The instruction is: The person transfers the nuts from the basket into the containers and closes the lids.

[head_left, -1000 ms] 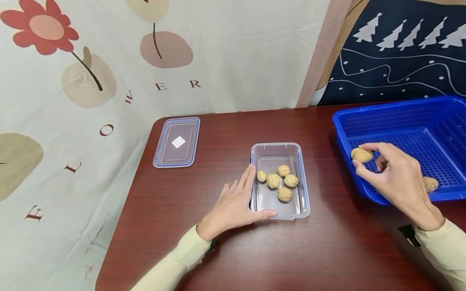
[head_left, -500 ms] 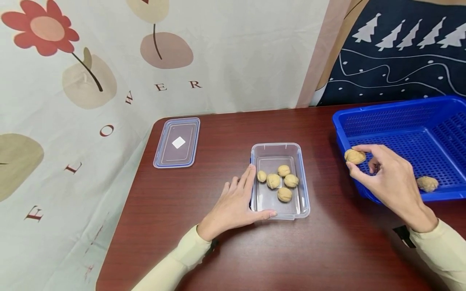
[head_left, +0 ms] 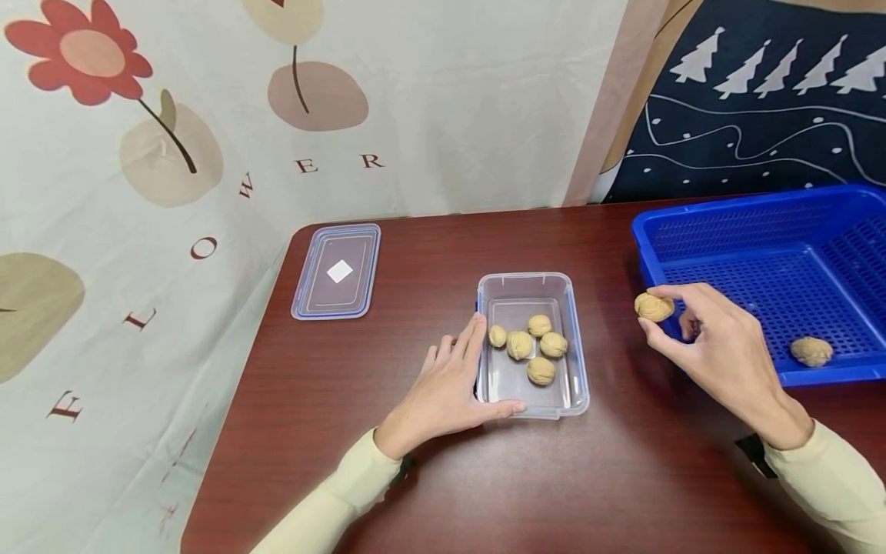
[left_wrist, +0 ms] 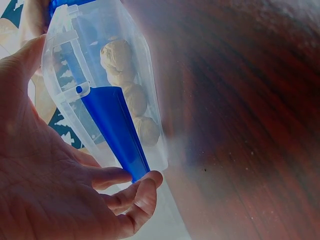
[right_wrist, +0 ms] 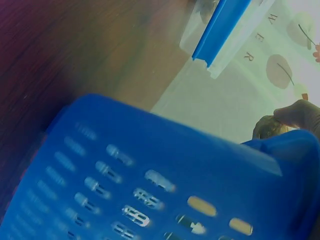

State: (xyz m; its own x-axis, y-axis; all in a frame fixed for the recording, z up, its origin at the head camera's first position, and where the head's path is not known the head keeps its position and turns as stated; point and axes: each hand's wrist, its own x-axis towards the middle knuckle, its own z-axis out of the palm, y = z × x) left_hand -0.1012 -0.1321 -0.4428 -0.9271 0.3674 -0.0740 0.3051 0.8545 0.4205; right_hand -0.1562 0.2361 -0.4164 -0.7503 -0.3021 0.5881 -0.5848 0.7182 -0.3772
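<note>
Between thumb and fingertips, the right hand [head_left: 727,354] pinches a walnut [head_left: 654,307] over the left rim of the blue basket [head_left: 713,210]. In the right wrist view, that walnut [right_wrist: 270,127] shows beyond the basket wall [right_wrist: 165,135], with part of the hand [right_wrist: 301,116]. The left hand [head_left: 443,396] rests against the clear container [head_left: 580,338], fingers along its left side and thumb at the near edge. Several walnuts [head_left: 541,371] lie inside it. In the left wrist view, the left hand's fingers [left_wrist: 145,195] touch the container near its blue latch [left_wrist: 117,127].
One walnut [head_left: 811,352] lies in the basket at its near side. A clear lid with a blue seal [head_left: 338,296] lies on the back left of the brown table [head_left: 415,261]. Behind the table hang a flower-printed cloth [head_left: 471,108] and a dark one with white trees [head_left: 754,138].
The right hand has moved left with its walnut, from inside the basket area to its left rim, uncovering the walnut left in the basket. The left hand and container have stayed in place.
</note>
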